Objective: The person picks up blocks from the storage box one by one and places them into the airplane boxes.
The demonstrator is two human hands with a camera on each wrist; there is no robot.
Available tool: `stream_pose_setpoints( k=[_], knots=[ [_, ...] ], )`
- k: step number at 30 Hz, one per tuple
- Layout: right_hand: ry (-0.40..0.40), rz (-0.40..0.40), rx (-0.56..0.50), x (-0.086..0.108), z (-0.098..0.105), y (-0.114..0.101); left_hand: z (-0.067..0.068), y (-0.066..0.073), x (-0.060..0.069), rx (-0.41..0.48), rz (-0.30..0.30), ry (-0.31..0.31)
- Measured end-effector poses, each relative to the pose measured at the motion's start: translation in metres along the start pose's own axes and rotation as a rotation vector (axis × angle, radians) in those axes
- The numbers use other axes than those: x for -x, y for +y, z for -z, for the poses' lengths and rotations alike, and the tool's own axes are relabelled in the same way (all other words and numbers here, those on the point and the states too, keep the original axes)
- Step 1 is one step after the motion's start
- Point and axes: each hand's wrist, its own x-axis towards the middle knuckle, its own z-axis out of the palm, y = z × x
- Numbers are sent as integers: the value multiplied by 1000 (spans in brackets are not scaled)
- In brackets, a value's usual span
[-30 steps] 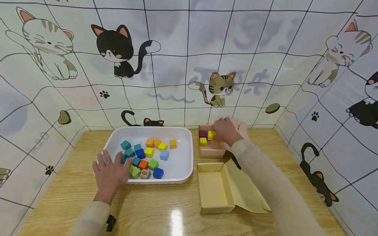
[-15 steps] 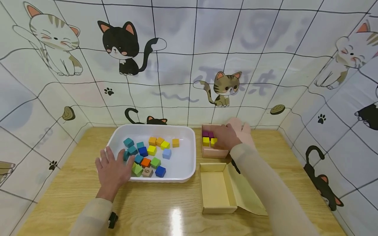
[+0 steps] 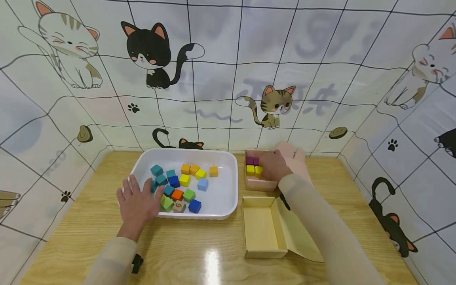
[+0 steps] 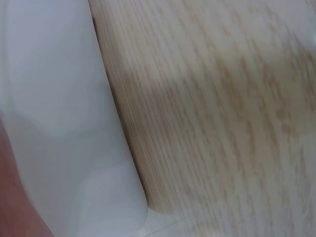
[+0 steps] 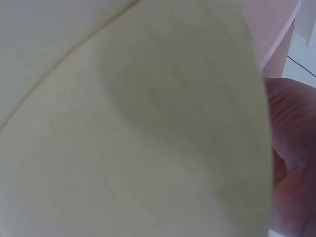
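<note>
My left hand (image 3: 139,204) rests with spread fingers on the front-left rim of a white plastic tray (image 3: 224,198). Loose coloured cubes lie in the tray, among them an orange cube (image 3: 213,171), a light blue cube (image 3: 202,184) and a wooden cube marked 6 (image 3: 179,206). Inside a pink box (image 3: 261,185), my right hand (image 3: 276,166) has curled fingers at a yellow cube (image 3: 259,171); its fingertips are largely hidden. Left of that cube sits another yellow cube (image 3: 250,170), with purple cubes (image 3: 249,161) behind. The right wrist view shows only part of the curled hand (image 5: 294,148).
In front of the pink box stands a cream cardboard box (image 3: 260,229), its lid (image 3: 301,237) folded out to the right beneath my forearm. The pink box's lid (image 3: 299,160) spreads out to its right. A cat-patterned cloth (image 3: 213,79) walls in the wooden table (image 3: 178,253).
My right hand has lowered into the pink box, bringing the yellow cube down beside the other yellow one. The left hand stays at the tray's rim. The head view has shifted slightly.
</note>
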Motion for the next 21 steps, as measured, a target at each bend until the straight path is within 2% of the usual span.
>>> stream_pose_setpoints(
  k=[13,18,21],
  knots=[
    [-13,-23,51,-1,0,-1,0,1,0,-6,-5,4],
    [0,-2,34,2,5,-1,0,1,0,-9,-4,7],
    [-6,18,88,1,11,-3,0,1,0,-11,-4,6]
  ],
)
